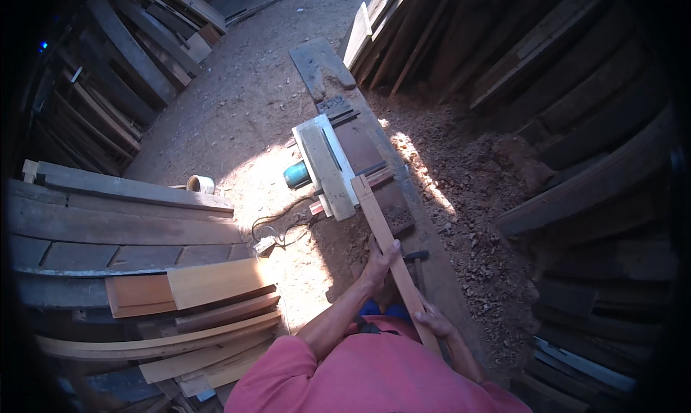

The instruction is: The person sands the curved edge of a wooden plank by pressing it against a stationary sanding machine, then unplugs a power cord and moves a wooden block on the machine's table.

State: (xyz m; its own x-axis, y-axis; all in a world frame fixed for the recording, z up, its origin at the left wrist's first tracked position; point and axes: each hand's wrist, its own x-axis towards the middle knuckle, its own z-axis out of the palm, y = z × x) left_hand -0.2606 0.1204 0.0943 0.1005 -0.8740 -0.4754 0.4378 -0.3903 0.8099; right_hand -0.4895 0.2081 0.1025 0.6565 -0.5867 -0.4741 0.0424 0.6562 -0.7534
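Leaning against a dark wall at the far left are old planks (122, 60), grey and weathered. Below them a stack of boards (122, 226) lies flat, the upper ones grey, the lower ones fresh and pale, among them an orange-brown board (209, 283) and several long curved strips (165, 341). A small roll of tape (201, 184) sits on the dirt floor (245, 103) just beyond the top of that stack.

Toward the middle, a tangle of cable (277, 229) runs across the sunlit ground to a bench machine (325, 167) with a pale flat table and a teal motor (296, 174) on its left side. The machine stands on a long dark plank base (403, 218) that stretches away up the picture.

The left hand (379, 263) is wrapped around a long narrow strip of wood (385, 244), gripping it about midway along. The strip slants from the person's lap up to the machine, its far end resting at the near right corner of the machine's table. The right hand (434, 321) clasps the same strip lower down, near its close end, just above the red shirt (367, 377). A hammer head (415, 255) shows just beside the strip, to its right.

Right of the base lies a heap of wood shavings (475, 190), partly lit by sun. Beyond it, at the right edge, more dark timbers (583, 110) lean in shadow.
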